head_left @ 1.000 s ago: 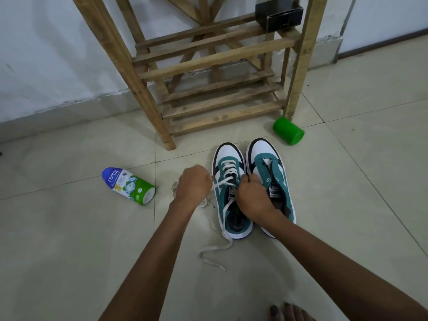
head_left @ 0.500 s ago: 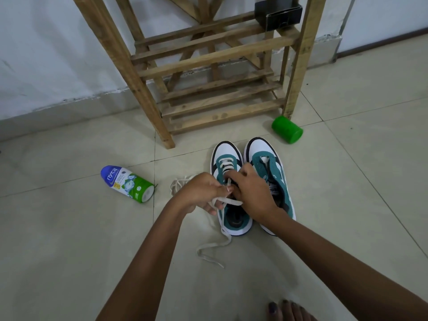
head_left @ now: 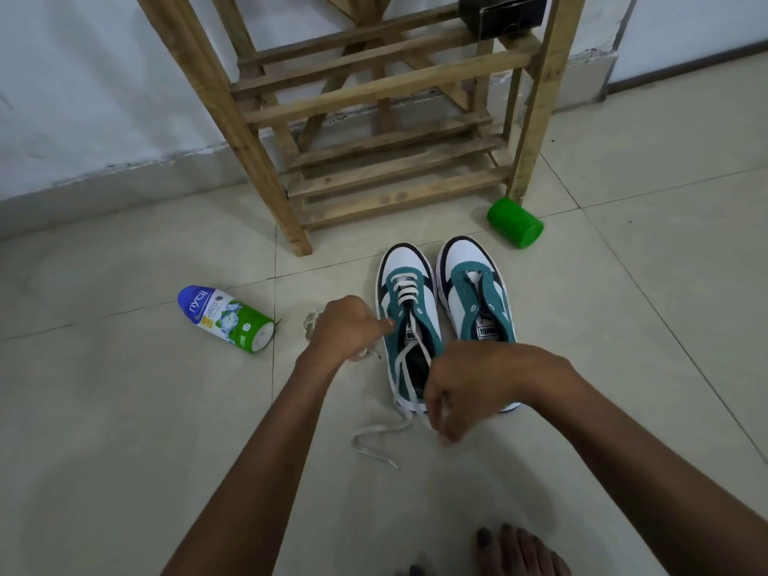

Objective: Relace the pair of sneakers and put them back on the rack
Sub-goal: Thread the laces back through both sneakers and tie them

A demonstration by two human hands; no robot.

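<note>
Two green-and-white sneakers sit side by side on the tiled floor, just in front of the wooden rack (head_left: 386,101), toes pointing toward it. The left sneaker (head_left: 409,318) has a white lace (head_left: 405,291) threaded through its front eyelets only; the right sneaker (head_left: 478,297) has bare eyelets. The left hand (head_left: 347,328) is curled beside the left sneaker's outer edge, its fingertips closed together against the side near the eyelets; what they pinch cannot be made out. A bunched bit of white lace shows just behind this hand. The right hand (head_left: 469,388) hovers over the heel end of the left sneaker, farthest from the rack, fingers bent downward and drawn together, seemingly pinching a lace strand that runs up to the eyelets. Another loose strand trails on the floor below it. A powder bottle (head_left: 226,320) lies on its side left of the rack's front leg, and a green cup (head_left: 515,223) lies tipped by the rack's right leg. A black box (head_left: 503,10) rests on the rack.
</note>
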